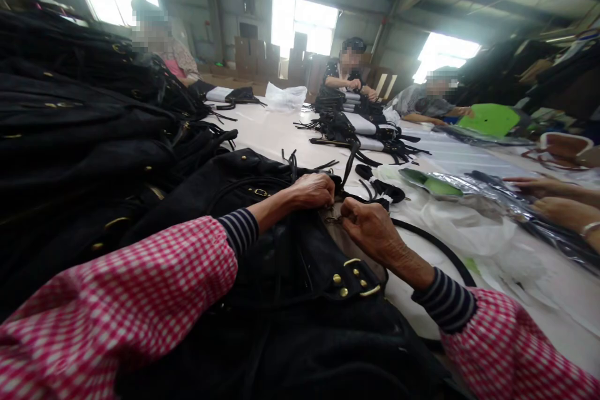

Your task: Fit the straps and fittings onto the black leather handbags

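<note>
In front of me lies a black bag [290, 250] with brass rivets and a brass ring at its side. My left hand [313, 190] is closed at the bag's upper edge, its fingers pressed on the black material. Close beside it, my right hand [368, 228] is curled shut in a pinch. A small metal clasp or pull [332, 220] shows at its fingertips, though the fingers hide part of it. Between the hands the bag's opening shows a brownish lining. A black strap [351, 162] rises just beyond my hands, and a rounded handle [445, 244] curves to the right.
A tall pile of black bags [84, 119] fills the left. Bundled black straps [359, 128] with white wraps lie ahead on the white table [253, 128]. Clear plastic [478, 219] lies to the right, near a co-worker's hands [562, 203]. Several people work around the table.
</note>
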`<action>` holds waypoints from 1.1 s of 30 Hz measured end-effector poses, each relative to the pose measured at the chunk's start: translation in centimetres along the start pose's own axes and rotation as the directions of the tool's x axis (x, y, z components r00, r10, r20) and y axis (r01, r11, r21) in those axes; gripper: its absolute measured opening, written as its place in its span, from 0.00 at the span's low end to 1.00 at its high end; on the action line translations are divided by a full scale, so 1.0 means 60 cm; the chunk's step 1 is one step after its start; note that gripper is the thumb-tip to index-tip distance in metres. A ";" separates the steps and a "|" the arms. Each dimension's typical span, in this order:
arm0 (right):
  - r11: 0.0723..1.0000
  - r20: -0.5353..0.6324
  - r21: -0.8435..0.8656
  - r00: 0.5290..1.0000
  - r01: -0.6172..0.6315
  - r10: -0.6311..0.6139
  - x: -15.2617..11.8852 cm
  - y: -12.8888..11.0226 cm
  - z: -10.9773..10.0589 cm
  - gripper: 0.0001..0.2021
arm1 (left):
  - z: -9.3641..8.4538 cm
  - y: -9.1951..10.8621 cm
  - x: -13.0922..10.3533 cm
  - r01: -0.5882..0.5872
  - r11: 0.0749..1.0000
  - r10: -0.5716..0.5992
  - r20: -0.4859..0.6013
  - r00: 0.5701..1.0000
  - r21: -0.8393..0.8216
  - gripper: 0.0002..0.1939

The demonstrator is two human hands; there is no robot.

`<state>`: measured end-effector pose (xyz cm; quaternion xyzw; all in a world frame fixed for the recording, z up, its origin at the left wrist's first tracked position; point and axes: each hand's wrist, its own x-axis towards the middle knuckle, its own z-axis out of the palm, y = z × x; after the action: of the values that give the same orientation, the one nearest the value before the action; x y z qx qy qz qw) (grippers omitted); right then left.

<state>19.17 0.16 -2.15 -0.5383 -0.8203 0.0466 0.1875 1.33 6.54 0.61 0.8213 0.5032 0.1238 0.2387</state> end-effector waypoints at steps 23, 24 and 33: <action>0.996 0.020 -0.070 0.999 -0.047 0.049 0.007 -0.001 -0.004 0.03 | 0.004 -0.002 0.003 -0.007 0.998 0.007 0.002 1.000 0.062 0.09; 0.996 0.012 -0.069 0.999 -0.049 0.050 0.007 0.000 -0.003 0.03 | 0.004 -0.002 0.002 -0.008 0.998 0.008 0.000 1.000 0.064 0.09; 0.997 0.005 -0.064 0.999 -0.033 0.033 0.012 0.002 0.003 0.03 | 0.004 0.000 0.002 -0.007 0.996 0.006 0.010 1.000 0.089 0.10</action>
<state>18.98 0.91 -2.15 -0.5572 -0.8131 0.0250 0.1668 1.51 6.58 0.40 0.8333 0.5044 0.0978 0.2038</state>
